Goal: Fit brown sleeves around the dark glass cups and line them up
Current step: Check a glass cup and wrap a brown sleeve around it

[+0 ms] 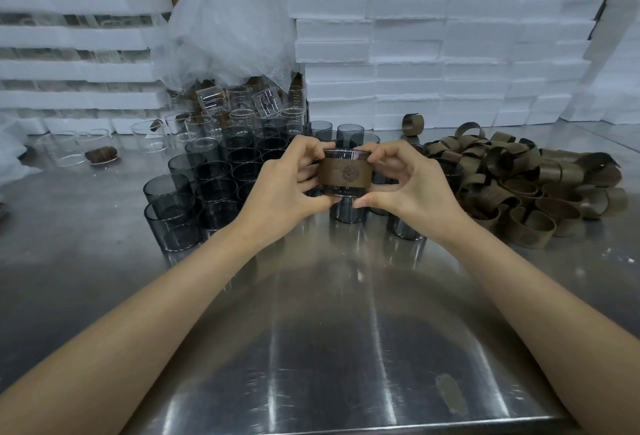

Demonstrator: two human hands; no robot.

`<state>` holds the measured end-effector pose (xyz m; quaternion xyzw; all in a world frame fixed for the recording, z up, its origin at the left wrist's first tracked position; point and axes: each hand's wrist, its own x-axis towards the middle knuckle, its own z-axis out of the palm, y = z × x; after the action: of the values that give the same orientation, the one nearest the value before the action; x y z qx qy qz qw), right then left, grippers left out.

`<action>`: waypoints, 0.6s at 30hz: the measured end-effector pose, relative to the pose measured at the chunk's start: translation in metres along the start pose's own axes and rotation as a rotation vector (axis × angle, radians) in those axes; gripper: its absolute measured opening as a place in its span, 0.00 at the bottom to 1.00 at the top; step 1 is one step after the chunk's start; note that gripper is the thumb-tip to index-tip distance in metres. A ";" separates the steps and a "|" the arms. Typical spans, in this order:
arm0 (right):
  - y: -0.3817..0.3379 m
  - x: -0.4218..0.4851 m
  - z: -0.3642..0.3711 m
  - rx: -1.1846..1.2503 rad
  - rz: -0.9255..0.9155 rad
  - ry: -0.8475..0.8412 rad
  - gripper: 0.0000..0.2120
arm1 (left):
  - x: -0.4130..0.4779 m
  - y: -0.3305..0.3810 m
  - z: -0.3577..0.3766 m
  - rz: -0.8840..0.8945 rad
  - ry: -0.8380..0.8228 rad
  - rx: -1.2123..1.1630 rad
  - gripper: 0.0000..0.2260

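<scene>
Steel tabletop (329,330), brushed and reflective, carries everything. Both hands meet above its middle, holding one dark glass cup (346,175) in the air between them. Left hand (287,188) grips the cup's left side, thumb under the base, fingers curled over the rim. Right hand (408,188) grips the right side the same way, thumb tip touching the lower edge, forefinger bent onto the rim. Brown sleeve (345,175) sits around the cup's middle, a band of dark glass showing above and below it (a round stamped emblem faces the camera). Cup held upright, roughly level. Behind and left of the hands, bare dark glass cups (194,192) stand packed in rows; a few more stand just below and right of the held cup. Loose pile of brown sleeves (519,185) lies to the right on the tabletop, curled and overlapping; one sleeve (413,124) stands apart near the back. Clear glass cups (242,105) crowd the back left, some tipped, under a crumpled plastic bag (225,19). White foam blocks (433,36) are stacked along the back wall.
</scene>
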<state>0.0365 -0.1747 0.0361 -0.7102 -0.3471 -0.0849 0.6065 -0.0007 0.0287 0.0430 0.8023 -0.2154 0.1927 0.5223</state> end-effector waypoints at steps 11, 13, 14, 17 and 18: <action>-0.005 0.001 -0.005 -0.003 0.025 -0.043 0.23 | -0.001 0.001 -0.001 -0.023 -0.005 -0.026 0.22; -0.006 0.001 -0.006 0.012 0.013 -0.060 0.21 | 0.000 0.000 -0.001 -0.027 -0.005 -0.031 0.22; -0.006 0.001 -0.006 0.013 0.000 -0.067 0.20 | 0.000 0.000 -0.001 -0.029 -0.006 -0.033 0.22; -0.003 0.002 -0.005 0.007 -0.029 -0.068 0.18 | 0.000 -0.001 -0.002 -0.035 -0.005 -0.035 0.22; -0.002 0.002 -0.004 0.006 -0.036 -0.063 0.17 | 0.000 -0.001 -0.003 -0.036 -0.002 -0.035 0.22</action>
<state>0.0376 -0.1780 0.0401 -0.7042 -0.3792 -0.0723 0.5959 -0.0004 0.0313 0.0434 0.7970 -0.2048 0.1785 0.5394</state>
